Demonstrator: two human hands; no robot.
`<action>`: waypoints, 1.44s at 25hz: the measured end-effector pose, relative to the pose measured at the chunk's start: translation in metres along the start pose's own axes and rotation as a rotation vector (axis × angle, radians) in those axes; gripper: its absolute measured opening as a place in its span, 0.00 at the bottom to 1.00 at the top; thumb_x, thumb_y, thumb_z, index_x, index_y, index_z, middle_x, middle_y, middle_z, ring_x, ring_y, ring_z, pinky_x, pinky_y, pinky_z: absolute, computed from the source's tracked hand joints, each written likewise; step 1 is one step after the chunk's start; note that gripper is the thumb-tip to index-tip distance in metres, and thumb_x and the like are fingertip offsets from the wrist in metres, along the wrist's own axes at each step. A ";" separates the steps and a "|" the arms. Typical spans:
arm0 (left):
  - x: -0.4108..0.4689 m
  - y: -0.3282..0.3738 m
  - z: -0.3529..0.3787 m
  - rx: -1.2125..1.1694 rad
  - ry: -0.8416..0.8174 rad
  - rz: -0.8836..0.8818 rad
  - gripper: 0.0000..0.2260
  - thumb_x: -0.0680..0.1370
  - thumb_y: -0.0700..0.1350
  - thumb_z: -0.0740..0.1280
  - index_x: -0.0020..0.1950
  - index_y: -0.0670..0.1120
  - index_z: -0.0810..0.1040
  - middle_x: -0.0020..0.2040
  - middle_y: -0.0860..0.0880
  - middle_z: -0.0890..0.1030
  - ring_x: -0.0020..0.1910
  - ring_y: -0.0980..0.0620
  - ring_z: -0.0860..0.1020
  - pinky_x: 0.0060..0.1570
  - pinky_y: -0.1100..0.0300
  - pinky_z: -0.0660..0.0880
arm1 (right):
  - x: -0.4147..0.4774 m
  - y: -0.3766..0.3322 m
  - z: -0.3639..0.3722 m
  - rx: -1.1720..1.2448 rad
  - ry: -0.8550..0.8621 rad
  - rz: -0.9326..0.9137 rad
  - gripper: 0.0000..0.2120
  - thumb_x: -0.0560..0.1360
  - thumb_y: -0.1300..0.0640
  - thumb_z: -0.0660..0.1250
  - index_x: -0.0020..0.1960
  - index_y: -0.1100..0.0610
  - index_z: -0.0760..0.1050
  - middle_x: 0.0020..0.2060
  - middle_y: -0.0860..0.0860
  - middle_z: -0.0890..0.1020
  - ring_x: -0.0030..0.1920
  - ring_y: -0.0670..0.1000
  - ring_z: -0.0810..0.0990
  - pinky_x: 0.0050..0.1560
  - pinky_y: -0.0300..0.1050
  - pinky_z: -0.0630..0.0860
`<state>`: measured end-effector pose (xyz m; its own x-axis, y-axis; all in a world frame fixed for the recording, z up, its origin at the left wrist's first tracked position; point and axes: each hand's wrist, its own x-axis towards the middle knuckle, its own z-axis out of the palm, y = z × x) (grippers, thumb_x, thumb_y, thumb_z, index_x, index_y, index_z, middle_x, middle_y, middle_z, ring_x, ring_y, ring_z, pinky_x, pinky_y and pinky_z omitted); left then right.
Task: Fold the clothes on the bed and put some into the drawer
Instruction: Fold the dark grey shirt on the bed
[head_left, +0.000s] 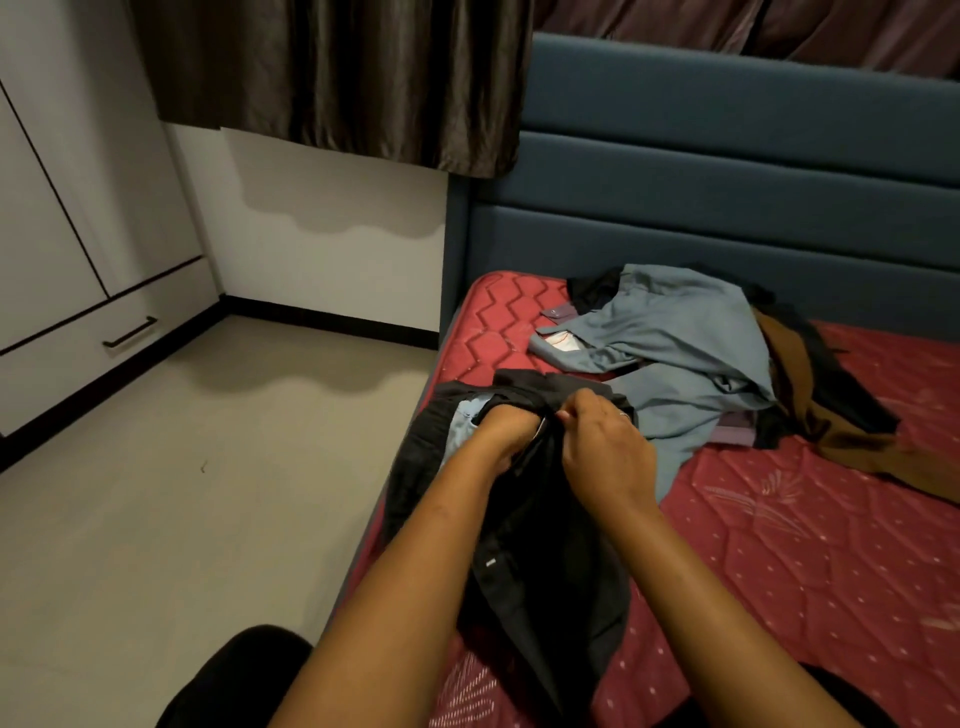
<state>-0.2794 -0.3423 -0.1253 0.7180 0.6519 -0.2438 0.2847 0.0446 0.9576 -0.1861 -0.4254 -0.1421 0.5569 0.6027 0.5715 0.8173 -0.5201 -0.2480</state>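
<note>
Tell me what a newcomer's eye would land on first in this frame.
Both hands meet at the centre of the frame: the left hand and right hand grip a black garment at the left edge of the red mattress. Behind them lies a loose heap with a grey-blue shirt on top and a brown garment at its right, before the blue headboard.

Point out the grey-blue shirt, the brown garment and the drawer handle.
grey-blue shirt (675, 338): head view, on its broad middle panel.
brown garment (844, 441): head view, on its spread lower fold.
drawer handle (130, 332): head view, on the bar's middle.
</note>
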 end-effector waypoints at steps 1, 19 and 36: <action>-0.009 -0.007 -0.002 0.021 -0.095 -0.038 0.19 0.82 0.48 0.60 0.71 0.42 0.70 0.60 0.50 0.75 0.50 0.54 0.77 0.43 0.68 0.73 | 0.002 0.006 -0.002 0.072 -0.059 0.010 0.04 0.78 0.58 0.63 0.48 0.59 0.72 0.43 0.56 0.79 0.44 0.59 0.77 0.36 0.46 0.64; -0.062 -0.158 -0.002 0.673 -0.143 -0.316 0.56 0.64 0.62 0.76 0.78 0.56 0.41 0.79 0.48 0.41 0.77 0.42 0.41 0.73 0.37 0.48 | -0.026 -0.026 0.082 0.247 -1.309 -0.060 0.52 0.69 0.40 0.73 0.78 0.45 0.41 0.75 0.56 0.61 0.72 0.58 0.65 0.69 0.51 0.66; -0.028 -0.120 -0.048 -1.154 0.851 -0.198 0.20 0.80 0.54 0.62 0.65 0.43 0.75 0.62 0.42 0.79 0.55 0.44 0.77 0.53 0.57 0.71 | 0.002 -0.083 0.024 -0.174 -1.696 -0.197 0.07 0.75 0.55 0.71 0.51 0.54 0.76 0.49 0.52 0.80 0.46 0.51 0.77 0.41 0.42 0.75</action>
<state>-0.3646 -0.3294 -0.2262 0.0232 0.7883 -0.6149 -0.6239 0.4920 0.6072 -0.2497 -0.3665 -0.1387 0.0734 0.5190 -0.8516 0.9270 -0.3504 -0.1337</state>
